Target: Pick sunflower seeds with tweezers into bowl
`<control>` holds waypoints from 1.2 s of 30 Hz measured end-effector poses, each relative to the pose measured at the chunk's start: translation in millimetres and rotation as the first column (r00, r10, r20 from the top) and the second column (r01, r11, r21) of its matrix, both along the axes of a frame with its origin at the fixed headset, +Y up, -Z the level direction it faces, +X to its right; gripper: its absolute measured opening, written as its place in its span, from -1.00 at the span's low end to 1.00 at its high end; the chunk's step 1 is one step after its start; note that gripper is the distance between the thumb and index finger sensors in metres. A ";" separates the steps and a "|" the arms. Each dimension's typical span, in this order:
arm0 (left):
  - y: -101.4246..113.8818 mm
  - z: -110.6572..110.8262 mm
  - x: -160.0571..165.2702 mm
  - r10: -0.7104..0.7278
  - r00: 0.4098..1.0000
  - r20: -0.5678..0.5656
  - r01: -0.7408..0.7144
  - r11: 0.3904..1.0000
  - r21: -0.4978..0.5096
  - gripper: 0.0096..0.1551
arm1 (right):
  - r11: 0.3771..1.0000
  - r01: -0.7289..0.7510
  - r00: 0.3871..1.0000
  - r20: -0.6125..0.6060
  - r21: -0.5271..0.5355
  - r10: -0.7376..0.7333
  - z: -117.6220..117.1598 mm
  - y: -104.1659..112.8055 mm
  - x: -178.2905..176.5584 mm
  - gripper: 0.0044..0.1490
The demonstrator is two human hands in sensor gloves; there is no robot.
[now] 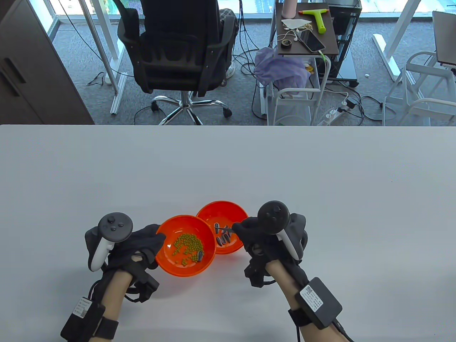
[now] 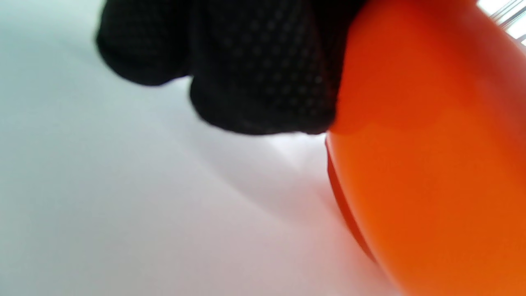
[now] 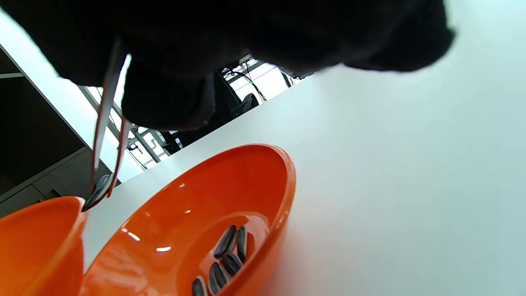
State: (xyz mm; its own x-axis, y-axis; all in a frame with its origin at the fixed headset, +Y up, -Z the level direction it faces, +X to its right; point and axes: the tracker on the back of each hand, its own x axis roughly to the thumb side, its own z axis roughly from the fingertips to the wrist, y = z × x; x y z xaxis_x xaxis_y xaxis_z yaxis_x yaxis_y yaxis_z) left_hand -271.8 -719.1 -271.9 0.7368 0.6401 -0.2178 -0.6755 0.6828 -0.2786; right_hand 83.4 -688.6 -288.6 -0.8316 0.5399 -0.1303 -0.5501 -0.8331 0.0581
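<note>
Metal tweezers (image 3: 107,135) in right fingers (image 3: 172,98) pinch a seed (image 3: 96,192); left fingers (image 2: 263,82) steady bowl (image 2: 431,164)

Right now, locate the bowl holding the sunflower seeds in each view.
Table view: the seed bowl is the farther, right-hand orange bowl, just left of the right hand.
Left wrist view: not identifiable; one orange bowl wall, likely the nearer pea bowl.
Right wrist view: bottom centre.
Shared landmark: the white table.

Office or lab workspace: white table (image 1: 228,171) on grey carpet, black swivel chair (image 1: 178,50) at 12 o'clock, rolling cart (image 1: 306,42) with phone (image 1: 313,41) at 1 o'clock, power strip (image 1: 333,114) and cables, dark cabinet (image 1: 32,71) at 10 o'clock.
</note>
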 end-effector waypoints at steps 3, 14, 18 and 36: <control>0.2 -0.1 -0.2 0.000 1.000 0.001 0.000 1.000 0.001 -0.45 | 0.999 -0.043 0.999 0.002 -0.031 0.043 -3.3 -8.4 1.6 -0.55; 0.2 -0.3 -0.3 0.002 1.000 0.003 -0.002 1.000 0.001 -0.46 | 0.978 -0.200 0.980 -0.006 -0.055 0.200 -4.5 -18.4 -1.4 -0.53; 0.0 -0.5 -0.5 0.003 1.000 0.003 -0.003 1.000 0.001 -0.46 | 0.971 -0.238 0.971 0.009 -0.015 0.238 -3.3 -15.1 -1.6 -0.53; -0.3 -0.2 -0.3 0.000 1.000 0.004 0.000 1.000 0.001 -0.45 | 0.996 -0.042 0.996 -0.072 0.078 0.047 10.5 19.0 -11.9 -0.53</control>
State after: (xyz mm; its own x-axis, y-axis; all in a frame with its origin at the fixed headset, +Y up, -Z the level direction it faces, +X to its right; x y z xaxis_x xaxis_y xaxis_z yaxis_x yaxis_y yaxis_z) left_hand -272.2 -719.4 -272.1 0.7375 0.6404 -0.2145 -0.6745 0.6828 -0.2807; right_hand 71.5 -669.6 -278.1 -0.8608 0.5082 -0.0272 -0.5088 -0.8602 0.0327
